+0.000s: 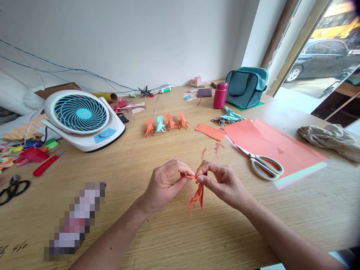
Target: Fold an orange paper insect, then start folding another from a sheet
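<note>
Between my hands hangs an orange folded paper figure (198, 195), its thin legs pointing down over the wooden table. My left hand (168, 183) pinches one narrow tip of it between thumb and forefinger. Close beside, my right hand (219, 182) grips its upper part, also with thumb and forefinger. Farther back stand several finished-looking paper figures in a row: an orange one (149, 128), a light blue one (160, 124) and more orange ones (171, 122). Small paper scraps (216, 149) lie beyond my right hand.
White-handled scissors (266, 167) rest on orange paper sheets (298, 150) at right, near a stack of orange strips (210, 132). A white fan (81, 116), a red utility knife (47, 164) and black scissors (14, 187) are at left. Behind stand a pink flask (220, 95) and a teal bag (246, 88).
</note>
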